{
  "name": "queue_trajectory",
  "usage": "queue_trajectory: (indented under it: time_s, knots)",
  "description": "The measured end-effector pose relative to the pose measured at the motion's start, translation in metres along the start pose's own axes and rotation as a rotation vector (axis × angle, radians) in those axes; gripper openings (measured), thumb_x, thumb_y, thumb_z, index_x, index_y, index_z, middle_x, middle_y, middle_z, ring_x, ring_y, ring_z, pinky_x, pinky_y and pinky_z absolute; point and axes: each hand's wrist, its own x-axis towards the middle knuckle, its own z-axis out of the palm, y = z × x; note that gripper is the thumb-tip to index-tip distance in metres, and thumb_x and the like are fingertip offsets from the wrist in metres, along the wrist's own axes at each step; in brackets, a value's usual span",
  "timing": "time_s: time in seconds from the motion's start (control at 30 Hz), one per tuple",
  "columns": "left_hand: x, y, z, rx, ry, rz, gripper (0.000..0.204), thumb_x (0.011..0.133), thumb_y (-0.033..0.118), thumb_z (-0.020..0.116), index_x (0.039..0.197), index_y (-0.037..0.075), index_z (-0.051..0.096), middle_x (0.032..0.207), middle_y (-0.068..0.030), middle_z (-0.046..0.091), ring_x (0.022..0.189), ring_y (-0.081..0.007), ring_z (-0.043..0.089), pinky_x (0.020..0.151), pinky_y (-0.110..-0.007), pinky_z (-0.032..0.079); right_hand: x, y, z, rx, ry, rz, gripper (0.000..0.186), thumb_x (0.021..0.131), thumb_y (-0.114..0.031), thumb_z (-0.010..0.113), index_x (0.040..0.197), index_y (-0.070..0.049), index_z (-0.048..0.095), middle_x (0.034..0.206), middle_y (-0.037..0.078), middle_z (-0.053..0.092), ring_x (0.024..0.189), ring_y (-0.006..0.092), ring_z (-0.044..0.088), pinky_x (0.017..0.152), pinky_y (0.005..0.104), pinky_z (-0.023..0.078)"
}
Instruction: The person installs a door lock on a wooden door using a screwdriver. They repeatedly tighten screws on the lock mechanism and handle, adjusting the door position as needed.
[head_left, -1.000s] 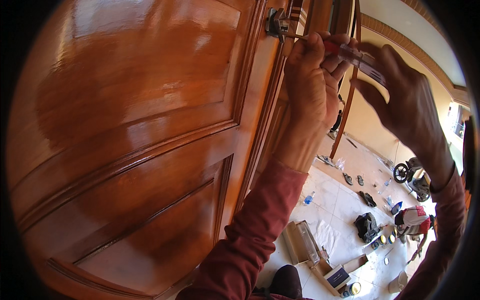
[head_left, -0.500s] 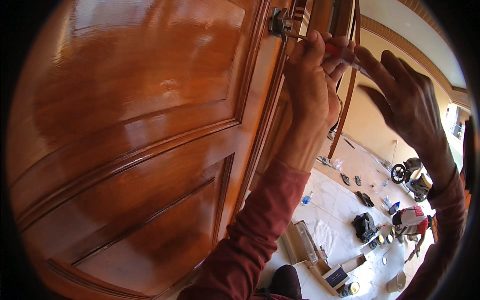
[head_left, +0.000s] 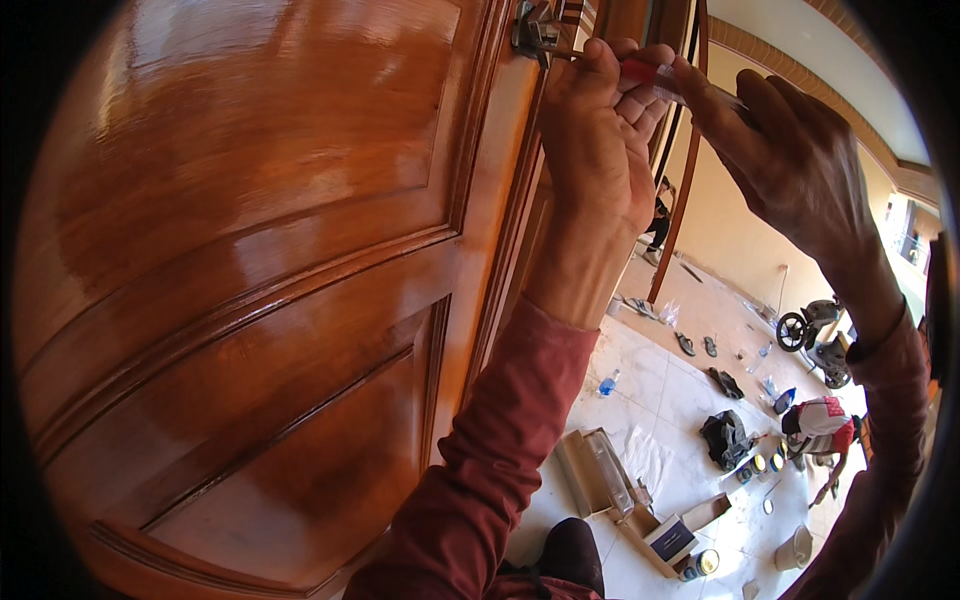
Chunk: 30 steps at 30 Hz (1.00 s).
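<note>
A screwdriver (head_left: 641,75) with a red and clear handle points at a metal lock fitting (head_left: 534,32) on the edge of the varnished brown door (head_left: 300,270). My left hand (head_left: 598,150) is closed around the shaft end of the handle, close beside the fitting. At the handle's rear end, my right hand (head_left: 790,150) grips with bent fingers, its thumb mostly hidden. The screwdriver's thin shaft reaches the fitting, but the exact contact at its tip is too small to make out.
Below on the tiled floor lie an open cardboard box (head_left: 585,475), paint cans (head_left: 703,563), a black bag (head_left: 727,438), a small blue bottle (head_left: 609,383) and sandals (head_left: 685,344). A bucket (head_left: 794,549) stands near a bending person (head_left: 822,420). A motorcycle (head_left: 815,335) is farther back.
My right hand, loose and blurred before, has closed onto the handle's rear end. The door, fitting and both hands sit slightly higher and farther left in view.
</note>
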Motion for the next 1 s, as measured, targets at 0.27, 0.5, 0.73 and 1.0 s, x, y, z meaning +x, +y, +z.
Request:
queue_trajectory:
  time_s: [0.27, 0.5, 0.73, 1.0]
  knots:
    - [-0.002, -0.001, -0.006, 0.033, -0.024, 0.009, 0.026, 0.100, 0.030, 0.059, 0.112, 0.006, 0.057, 0.109, -0.0126, 0.067, 0.108, -0.0256, 0.064, 0.104, -0.042, 0.048, 0.004, -0.003, -0.001, 0.728, -0.260, 0.443, 0.045, 0.091, -0.013, 0.068, 0.134, -0.016, 0.053, 0.067, -0.001, 0.045, 0.054, 0.0133, 0.048, 0.048, 0.0286, 0.040]
    - [-0.005, 0.001, -0.003, 0.019, -0.012, -0.021, 0.026, 0.101, 0.030, 0.057, 0.112, 0.006, 0.058, 0.112, -0.0131, 0.067, 0.110, -0.0257, 0.063, 0.105, -0.043, 0.047, -0.001, 0.000, 0.000, 0.335, -0.123, 0.157, 0.046, 0.092, -0.011, 0.067, 0.135, -0.016, 0.052, 0.071, -0.003, 0.048, 0.056, 0.0108, 0.049, 0.049, 0.0261, 0.042]
    - [-0.007, 0.001, -0.010, 0.140, -0.016, 0.023, 0.028, 0.104, 0.028, 0.050, 0.114, 0.003, 0.057, 0.113, -0.0174, 0.066, 0.111, -0.0289, 0.063, 0.107, -0.045, 0.047, -0.018, 0.010, 0.014, 0.555, -0.146, 0.110, 0.047, 0.091, -0.014, 0.069, 0.134, -0.011, 0.051, 0.084, 0.002, 0.054, 0.063, 0.0116, 0.055, 0.050, 0.0255, 0.045]
    - [-0.009, -0.007, -0.001, -0.047, -0.002, 0.046, 0.028, 0.099, 0.031, 0.061, 0.108, 0.005, 0.056, 0.101, -0.0131, 0.069, 0.097, -0.0275, 0.069, 0.095, -0.042, 0.053, 0.000, -0.010, -0.007, 0.892, -0.336, 0.613, 0.032, 0.097, -0.019, 0.062, 0.126, -0.010, 0.054, 0.072, 0.004, 0.049, 0.064, 0.0135, 0.056, 0.049, 0.0271, 0.042]
